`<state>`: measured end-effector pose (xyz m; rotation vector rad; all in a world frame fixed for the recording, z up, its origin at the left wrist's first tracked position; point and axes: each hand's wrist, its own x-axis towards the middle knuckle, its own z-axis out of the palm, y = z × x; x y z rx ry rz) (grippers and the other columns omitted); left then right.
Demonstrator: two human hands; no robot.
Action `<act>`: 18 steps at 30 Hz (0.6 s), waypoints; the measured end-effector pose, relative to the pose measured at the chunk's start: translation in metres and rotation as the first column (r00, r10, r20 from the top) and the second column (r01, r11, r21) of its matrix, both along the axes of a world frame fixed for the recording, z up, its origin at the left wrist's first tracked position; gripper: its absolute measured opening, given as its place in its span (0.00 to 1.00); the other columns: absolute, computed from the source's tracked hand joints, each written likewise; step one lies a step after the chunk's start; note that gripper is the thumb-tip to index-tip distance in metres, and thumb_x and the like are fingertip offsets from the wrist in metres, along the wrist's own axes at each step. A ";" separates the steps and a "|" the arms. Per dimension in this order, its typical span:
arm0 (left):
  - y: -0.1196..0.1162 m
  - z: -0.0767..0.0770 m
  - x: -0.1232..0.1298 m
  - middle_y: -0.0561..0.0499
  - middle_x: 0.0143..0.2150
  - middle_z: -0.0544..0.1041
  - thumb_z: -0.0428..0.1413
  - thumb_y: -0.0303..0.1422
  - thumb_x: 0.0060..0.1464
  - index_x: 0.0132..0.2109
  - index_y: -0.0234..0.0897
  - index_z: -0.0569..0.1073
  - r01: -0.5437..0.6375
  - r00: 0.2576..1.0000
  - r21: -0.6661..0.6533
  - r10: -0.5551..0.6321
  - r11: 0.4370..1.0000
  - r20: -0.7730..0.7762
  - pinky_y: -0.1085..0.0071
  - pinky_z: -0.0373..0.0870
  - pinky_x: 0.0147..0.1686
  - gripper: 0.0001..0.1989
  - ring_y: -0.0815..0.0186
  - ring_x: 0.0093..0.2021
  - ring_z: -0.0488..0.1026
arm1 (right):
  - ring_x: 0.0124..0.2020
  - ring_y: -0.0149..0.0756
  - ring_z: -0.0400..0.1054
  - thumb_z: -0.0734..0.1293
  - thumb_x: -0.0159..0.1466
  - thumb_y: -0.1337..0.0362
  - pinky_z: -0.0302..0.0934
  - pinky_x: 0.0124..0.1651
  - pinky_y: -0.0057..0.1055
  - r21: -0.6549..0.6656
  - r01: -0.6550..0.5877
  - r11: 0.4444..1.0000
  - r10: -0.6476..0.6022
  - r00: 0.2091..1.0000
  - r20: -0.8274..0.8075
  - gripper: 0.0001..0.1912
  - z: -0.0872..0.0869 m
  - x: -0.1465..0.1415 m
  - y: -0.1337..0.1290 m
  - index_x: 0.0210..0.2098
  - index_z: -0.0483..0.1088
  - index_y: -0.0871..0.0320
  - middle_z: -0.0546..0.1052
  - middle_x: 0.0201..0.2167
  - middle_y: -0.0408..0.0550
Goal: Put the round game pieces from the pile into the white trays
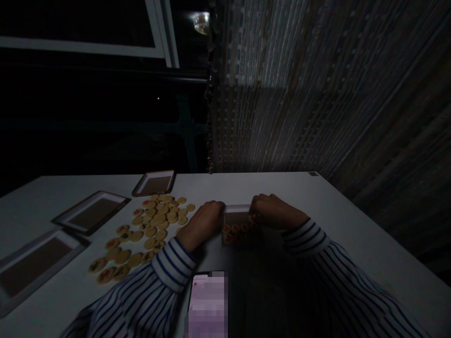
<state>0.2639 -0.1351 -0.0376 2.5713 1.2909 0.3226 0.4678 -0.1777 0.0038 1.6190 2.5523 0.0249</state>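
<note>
Between my hands lies a small shallow box [237, 217] with a pale rim and brown floor. Red-marked Chinese chess pieces [235, 228] sit in rows at its near end. My left hand [207, 218] is closed at the box's left edge, its fingertips mostly hidden. Over the right side, my right hand [273, 211] is closed, with its fingers curled down onto a red-marked piece that shows partly beneath them. Shadow darkens the box's near right corner.
Many loose wooden Chinese chess pieces [160, 219] are heaped left of my left hand. Three more shallow trays, a far one [168, 191], a middle one [92, 230] and a near one [38, 283], stand left on the white table [211, 188]. A lit phone [207, 305] lies in front.
</note>
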 end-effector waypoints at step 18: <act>0.001 0.005 -0.001 0.43 0.37 0.74 0.44 0.27 0.52 0.39 0.35 0.70 -0.022 0.999 0.021 0.023 1.000 -0.040 0.71 0.62 0.35 0.12 0.63 0.38 0.70 | 0.42 0.38 0.63 0.57 0.59 0.67 0.53 0.42 0.34 0.083 0.031 0.996 -0.027 0.999 -0.047 0.13 0.015 0.007 -0.001 0.38 0.71 0.55 0.71 0.39 0.51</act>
